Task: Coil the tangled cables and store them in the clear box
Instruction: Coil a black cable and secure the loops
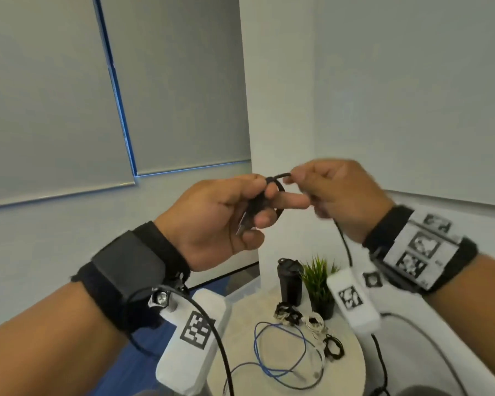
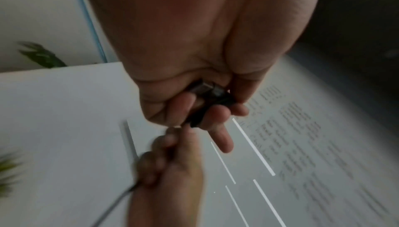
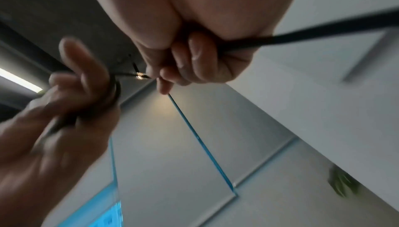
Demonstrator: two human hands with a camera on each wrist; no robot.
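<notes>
Grey blinds and a white wall corner fill the room behind my raised hands, and below them sits the round table (image 1: 352,355), my landmark for everything else. Well above that table I hold the black cable (image 1: 277,178). My left hand (image 1: 226,221) curls round the small bundle of loops already wound, with a silvery plug tip poking out beneath my fingers. My right hand (image 1: 340,195) pinches the free run of the same cable just beside the bundle, and the slack trails down from that hand toward the table.

It feels light, thin and limp to me, I judge, so the loops will spring open unless my left thumb keeps them pressed. The jacket looks smooth, so I would grip close to the bundle, never by the plug.

On the table lie a loose blue cable (image 1: 280,350), a white cable (image 1: 316,324) and two small black coils (image 1: 287,312). At the table's far edge stand a dark bottle (image 1: 290,281) and a small green plant (image 1: 319,277). I cannot pick out the clear box with confidence.
</notes>
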